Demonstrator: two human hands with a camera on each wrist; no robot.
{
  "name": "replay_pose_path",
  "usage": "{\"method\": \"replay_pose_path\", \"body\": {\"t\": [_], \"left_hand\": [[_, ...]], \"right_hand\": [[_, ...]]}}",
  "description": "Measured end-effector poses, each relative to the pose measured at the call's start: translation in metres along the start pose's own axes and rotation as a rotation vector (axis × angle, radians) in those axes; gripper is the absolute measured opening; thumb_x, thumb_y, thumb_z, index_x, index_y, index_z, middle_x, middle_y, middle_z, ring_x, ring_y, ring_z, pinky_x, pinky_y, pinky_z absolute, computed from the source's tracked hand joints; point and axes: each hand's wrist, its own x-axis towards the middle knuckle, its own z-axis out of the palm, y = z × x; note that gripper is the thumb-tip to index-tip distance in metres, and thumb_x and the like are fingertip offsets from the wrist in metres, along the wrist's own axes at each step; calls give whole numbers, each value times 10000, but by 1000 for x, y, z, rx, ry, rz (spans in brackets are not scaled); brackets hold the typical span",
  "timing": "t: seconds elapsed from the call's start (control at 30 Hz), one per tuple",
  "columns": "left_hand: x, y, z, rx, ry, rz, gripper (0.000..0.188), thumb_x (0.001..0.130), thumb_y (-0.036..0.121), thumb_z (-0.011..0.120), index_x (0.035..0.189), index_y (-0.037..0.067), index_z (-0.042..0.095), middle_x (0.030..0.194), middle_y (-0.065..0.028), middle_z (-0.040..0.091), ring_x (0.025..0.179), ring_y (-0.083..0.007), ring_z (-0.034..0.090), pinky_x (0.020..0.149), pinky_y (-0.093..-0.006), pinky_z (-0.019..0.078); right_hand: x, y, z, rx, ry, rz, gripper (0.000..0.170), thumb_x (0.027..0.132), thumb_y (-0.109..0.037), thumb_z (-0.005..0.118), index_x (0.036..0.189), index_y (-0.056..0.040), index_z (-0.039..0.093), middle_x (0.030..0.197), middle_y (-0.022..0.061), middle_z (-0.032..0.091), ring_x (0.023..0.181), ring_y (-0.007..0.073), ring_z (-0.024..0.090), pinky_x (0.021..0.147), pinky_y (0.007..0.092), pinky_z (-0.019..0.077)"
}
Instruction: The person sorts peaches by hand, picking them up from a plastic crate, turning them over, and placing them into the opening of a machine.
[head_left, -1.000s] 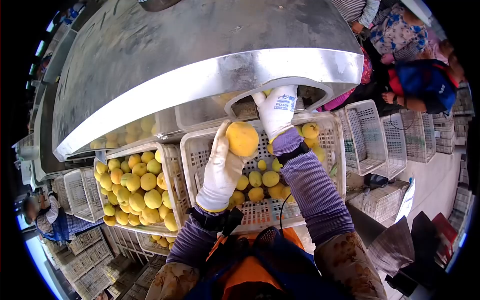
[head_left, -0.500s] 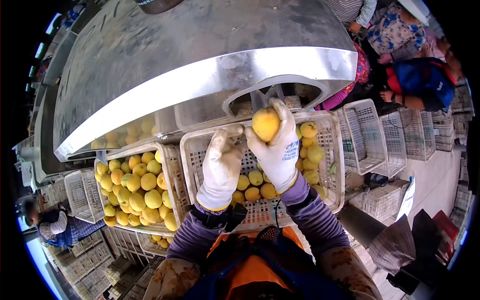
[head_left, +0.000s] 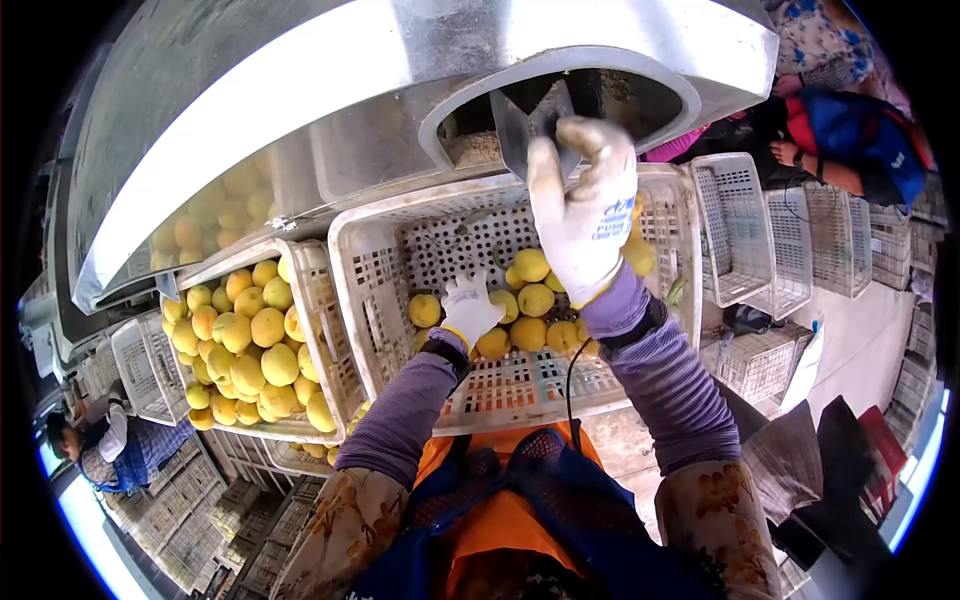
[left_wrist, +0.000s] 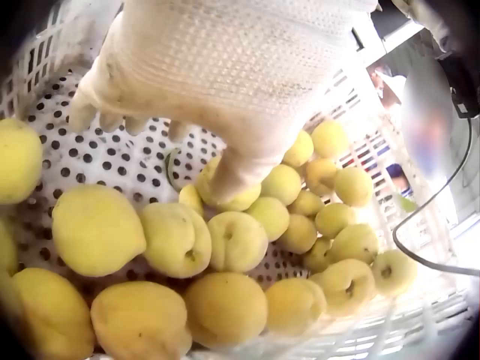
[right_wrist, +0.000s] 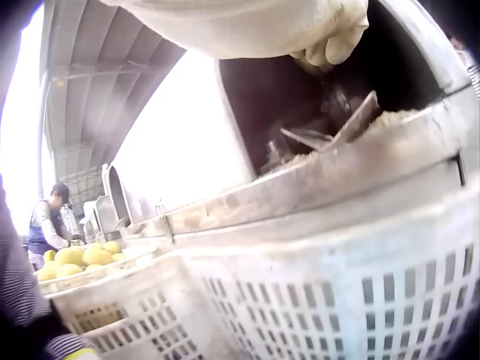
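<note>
The left white-gloved hand [head_left: 472,308] is low inside the white crate [head_left: 357,300], among yellow fruits [head_left: 527,334]. In the left wrist view its fingers hang apart above the crate floor; the thumb lies against a fruit [left_wrist: 238,241] or just over it, and no fruit shows in its grasp. The right gloved hand [head_left: 588,205] is raised over the crate's far side, just before the metal machine's oval opening [head_left: 437,140]. Its thumb and forefinger stand apart with no fruit seen between them. Close to its fingertips are metal plates [head_left: 512,135]; the right wrist view shows its other fingers bent.
A fuller crate of fruit [head_left: 248,340] stands at the left, against the middle crate. Empty-looking crates [head_left: 735,230] line the right side. A black cable [head_left: 570,385] hangs over the middle crate's near edge. Other people [head_left: 860,140] are at the upper right and far left.
The fruit held by the right hand is gone from it, and its fingers have parted. The left hand has gone down into the crate. The head view has shifted, bringing the opening closer.
</note>
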Motion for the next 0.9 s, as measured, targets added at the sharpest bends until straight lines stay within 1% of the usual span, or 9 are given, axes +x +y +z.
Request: {"method": "replay_pose_path", "body": {"t": [0.1,0.23,0.3,0.43,0.5,0.57,0.67,0.83,0.9], "left_hand": [[2,6,27,340,-215,145,811,790,349,731,1509,200,387,1425,-172,450,1306,-399,455,1043,-606,398],[24,-1,54,392,-90,333,740,768,377,775,1417,177,480,1351,-167,511,1258,-358,502,1018,-574,411],[35,-7,52,279,-59,325,724,754,385,791,1381,164,507,1308,-172,543,1221,-354,528,1003,-542,426],[6,-12,28,-499,242,46,699,796,364,778,1375,99,490,1251,-180,578,1136,-348,579,989,-482,481],[-19,-5,-19,-1542,0,-26,686,871,400,733,1403,86,436,1277,-146,557,1178,-284,572,986,-466,513],[-46,8,-55,-1754,-57,97,671,924,431,679,1424,89,389,1307,-115,527,1199,-237,559,981,-461,527],[-83,34,-119,-1727,-27,353,651,949,462,648,1411,71,409,1305,-120,531,1190,-239,567,998,-449,506],[-116,61,-181,-1595,158,434,654,998,571,518,1380,47,435,1163,-104,584,977,-185,598,822,-349,530],[-112,53,-170,-1577,114,437,666,1010,602,463,1374,44,443,1093,-98,597,882,-174,587,767,-335,520]], "right_hand": [[-119,32,-4,-197,-657,303,251,813,-163,712,1038,-95,623,902,84,664,877,296,638,785,434,501],[-228,115,37,-593,-1535,511,698,751,-337,781,1348,-104,505,1361,156,519,1245,374,530,1016,477,472],[-221,124,40,-615,-1576,543,734,751,-359,775,1373,-90,492,1355,169,545,1251,381,545,1013,456,481],[-185,110,3,27,-1083,1062,744,794,-307,726,1424,-19,456,1263,198,609,1191,292,602,1042,358,455],[-160,76,-18,548,-882,1065,782,768,-304,781,1407,-5,443,1269,209,588,1168,352,599,1030,416,463],[-125,27,-34,591,-745,967,795,753,-227,819,1399,7,420,1281,193,545,1171,348,564,1043,419,446],[-59,-25,-53,164,-567,463,845,697,-173,863,1389,18,417,1277,195,536,1184,330,549,1053,400,439],[6,-41,-36,-25,-262,274,822,730,-228,825,1381,58,413,1309,254,533,1208,416,547,1073,473,425],[-15,3,3,-282,-331,207,781,751,-283,803,1360,38,433,1322,245,534,1296,405,488,1172,535,278]]}}
